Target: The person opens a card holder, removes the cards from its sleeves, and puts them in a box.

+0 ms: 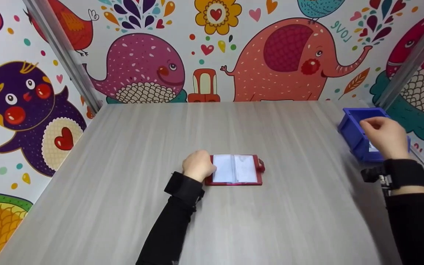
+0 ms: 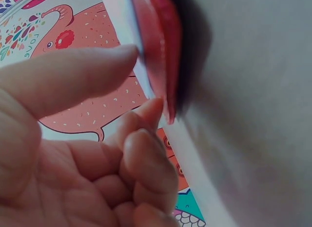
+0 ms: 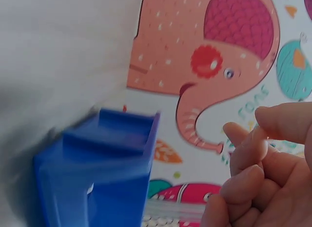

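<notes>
A small red card holder (image 1: 259, 178) lies spread open on the table, with whitish plastic sleeves inside and a snap tab on its right side. My left hand (image 1: 198, 165) holds its left edge. In the left wrist view, the left thumb (image 2: 97, 73) lies against the inner side and curled fingers are at the lower edge. My right hand (image 1: 388, 136) is above the blue bin (image 1: 357, 141), its fingers loosely bent and nothing visible in them. From the right wrist view, that hand appears beside the bin, apart from it.
Something whitish (image 1: 373, 148) shows inside the bin, partly covered by the right hand. The bin stands at the right side of the grey wood-grain table (image 1: 123, 213). Printed walls (image 1: 204, 48) with cartoon animals rise at the back and both sides, with metal posts (image 1: 64, 55) at the corners.
</notes>
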### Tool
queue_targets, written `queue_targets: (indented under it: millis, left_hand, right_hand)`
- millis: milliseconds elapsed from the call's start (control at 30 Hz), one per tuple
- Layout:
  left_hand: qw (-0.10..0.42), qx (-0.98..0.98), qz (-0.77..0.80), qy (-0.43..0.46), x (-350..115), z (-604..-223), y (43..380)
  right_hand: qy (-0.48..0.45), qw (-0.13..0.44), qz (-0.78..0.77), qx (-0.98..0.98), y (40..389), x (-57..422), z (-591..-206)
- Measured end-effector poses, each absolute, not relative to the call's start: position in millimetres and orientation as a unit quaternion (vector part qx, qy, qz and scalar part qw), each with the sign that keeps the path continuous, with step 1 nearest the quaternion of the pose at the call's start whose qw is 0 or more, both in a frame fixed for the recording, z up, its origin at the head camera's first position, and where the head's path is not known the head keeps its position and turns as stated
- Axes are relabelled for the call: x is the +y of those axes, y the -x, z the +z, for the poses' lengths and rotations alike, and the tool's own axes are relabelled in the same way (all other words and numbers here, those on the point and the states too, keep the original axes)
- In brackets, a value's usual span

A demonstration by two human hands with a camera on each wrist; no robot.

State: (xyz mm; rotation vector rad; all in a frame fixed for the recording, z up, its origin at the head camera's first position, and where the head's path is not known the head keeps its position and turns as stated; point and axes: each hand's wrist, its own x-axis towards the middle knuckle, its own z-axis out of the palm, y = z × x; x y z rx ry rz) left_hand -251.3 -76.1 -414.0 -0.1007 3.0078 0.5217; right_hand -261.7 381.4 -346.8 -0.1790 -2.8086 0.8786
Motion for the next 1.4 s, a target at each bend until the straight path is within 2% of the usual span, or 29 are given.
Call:
queue_targets:
  millis: [867,1400]
  left_hand:
    - [0.042,0.983,0.173,0.034,-77,-414,251]
    - [0.044,0.983,0.175,0.032,-77,-414,252]
  right_hand:
    - [-0.092,0.14,0.305,-0.938,263,281,-360]
    - [-0.188,0.091,0.3,-0.931,266,225,-384]
